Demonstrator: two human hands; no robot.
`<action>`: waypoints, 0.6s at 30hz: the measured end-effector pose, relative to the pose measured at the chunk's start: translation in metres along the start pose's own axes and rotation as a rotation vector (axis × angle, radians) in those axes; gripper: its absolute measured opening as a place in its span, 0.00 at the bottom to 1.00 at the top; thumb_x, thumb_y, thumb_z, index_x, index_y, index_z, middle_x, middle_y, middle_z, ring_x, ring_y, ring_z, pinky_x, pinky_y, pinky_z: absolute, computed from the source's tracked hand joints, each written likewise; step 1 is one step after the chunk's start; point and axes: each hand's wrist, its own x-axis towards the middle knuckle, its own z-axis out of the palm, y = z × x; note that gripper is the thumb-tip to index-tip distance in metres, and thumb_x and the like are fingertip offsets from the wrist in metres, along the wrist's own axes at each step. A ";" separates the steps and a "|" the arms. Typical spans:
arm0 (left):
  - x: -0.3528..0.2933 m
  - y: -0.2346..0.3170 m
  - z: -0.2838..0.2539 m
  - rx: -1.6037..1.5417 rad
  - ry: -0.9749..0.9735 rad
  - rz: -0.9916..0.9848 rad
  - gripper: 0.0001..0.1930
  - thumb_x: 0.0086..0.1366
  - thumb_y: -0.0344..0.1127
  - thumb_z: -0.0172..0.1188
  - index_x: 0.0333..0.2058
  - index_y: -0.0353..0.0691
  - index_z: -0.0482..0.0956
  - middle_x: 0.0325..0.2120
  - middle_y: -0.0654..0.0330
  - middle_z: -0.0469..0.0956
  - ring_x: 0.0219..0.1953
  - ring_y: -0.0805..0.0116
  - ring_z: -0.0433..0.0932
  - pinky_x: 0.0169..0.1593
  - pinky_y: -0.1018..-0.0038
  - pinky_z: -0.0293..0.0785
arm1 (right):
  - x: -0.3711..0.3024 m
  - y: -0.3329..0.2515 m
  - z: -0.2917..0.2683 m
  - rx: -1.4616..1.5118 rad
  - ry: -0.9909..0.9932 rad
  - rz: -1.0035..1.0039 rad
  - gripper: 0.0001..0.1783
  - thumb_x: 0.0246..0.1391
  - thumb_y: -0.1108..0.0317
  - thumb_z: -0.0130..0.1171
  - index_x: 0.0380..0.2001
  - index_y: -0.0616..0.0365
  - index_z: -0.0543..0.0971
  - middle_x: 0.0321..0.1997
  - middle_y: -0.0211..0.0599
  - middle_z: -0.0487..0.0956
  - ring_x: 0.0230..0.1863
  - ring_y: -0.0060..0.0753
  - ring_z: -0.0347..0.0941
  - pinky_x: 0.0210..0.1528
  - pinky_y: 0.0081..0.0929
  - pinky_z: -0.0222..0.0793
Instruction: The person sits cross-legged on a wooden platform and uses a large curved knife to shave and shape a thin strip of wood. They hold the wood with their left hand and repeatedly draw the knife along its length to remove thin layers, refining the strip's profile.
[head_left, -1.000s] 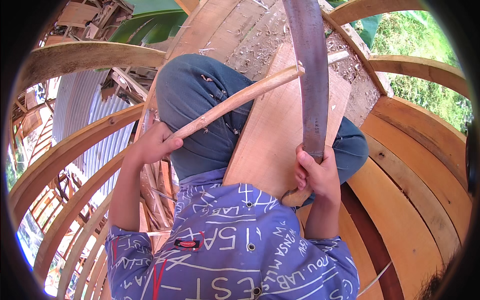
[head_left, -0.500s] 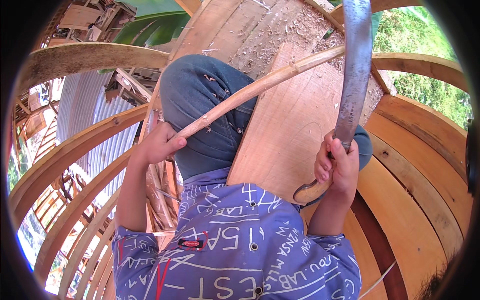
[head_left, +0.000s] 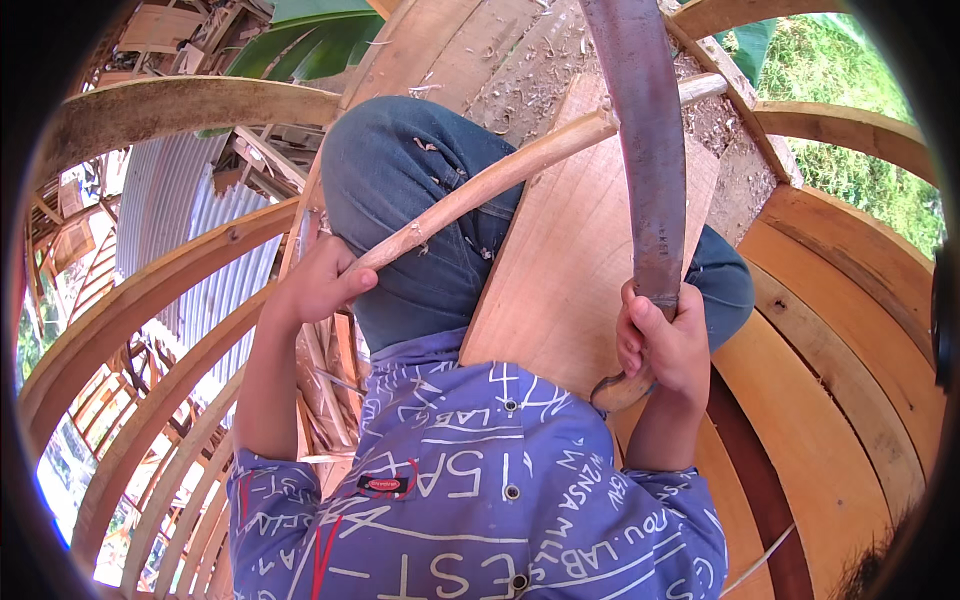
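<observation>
Partly hidden by a curved blade (head_left: 655, 180) cropped at top, a stick (head_left: 490, 190) is gripped by the left hand (head_left: 318, 284); the right hand (head_left: 674, 340) clasps the handle (head_left: 624, 390).

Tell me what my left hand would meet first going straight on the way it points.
Your left hand would probably meet your bent left leg first, though depth is unclear.

Tip of the blade (head_left: 652, 170) out of sight, stick (head_left: 500, 192) partly masked
The picture's upper edge crops the blade; its width covers a stretch of the stick, and whether they touch cannot be told. The left fingers (head_left: 357, 281) hide the stick's near end, the right fingers (head_left: 629, 340) much of the wooden handle (head_left: 625, 391). The shirt (head_left: 450, 525) covers the board's (head_left: 570, 265) lower edge.
</observation>
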 end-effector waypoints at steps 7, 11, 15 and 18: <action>-0.001 -0.003 0.000 0.008 -0.021 -0.024 0.44 0.52 0.78 0.42 0.05 0.36 0.63 0.04 0.61 0.63 0.11 0.69 0.68 0.31 0.73 0.69 | 0.009 0.009 -0.011 0.228 -0.155 0.119 0.20 0.54 0.55 0.60 0.23 0.58 0.67 0.12 0.27 0.63 0.09 0.18 0.60 0.09 0.19 0.57; 0.000 0.000 -0.003 0.005 -0.046 -0.036 0.44 0.52 0.77 0.44 0.05 0.36 0.63 0.04 0.62 0.63 0.10 0.70 0.67 0.23 0.74 0.67 | 0.011 0.018 -0.016 0.305 -0.206 0.142 0.21 0.53 0.53 0.61 0.23 0.57 0.66 0.11 0.27 0.63 0.09 0.19 0.60 0.09 0.20 0.57; 0.000 0.004 -0.004 -0.016 -0.060 -0.055 0.43 0.52 0.77 0.46 0.05 0.36 0.63 0.04 0.62 0.63 0.10 0.71 0.66 0.20 0.75 0.64 | 0.015 0.027 -0.018 0.376 -0.267 0.132 0.22 0.53 0.52 0.61 0.23 0.57 0.65 0.11 0.27 0.62 0.08 0.20 0.59 0.09 0.20 0.57; 0.002 0.005 -0.005 -0.020 -0.061 -0.050 0.43 0.52 0.77 0.46 0.06 0.36 0.63 0.04 0.62 0.63 0.10 0.71 0.67 0.21 0.75 0.65 | 0.017 0.048 -0.020 1.094 -0.743 0.204 0.22 0.54 0.52 0.60 0.23 0.57 0.65 0.11 0.27 0.62 0.08 0.20 0.59 0.09 0.20 0.57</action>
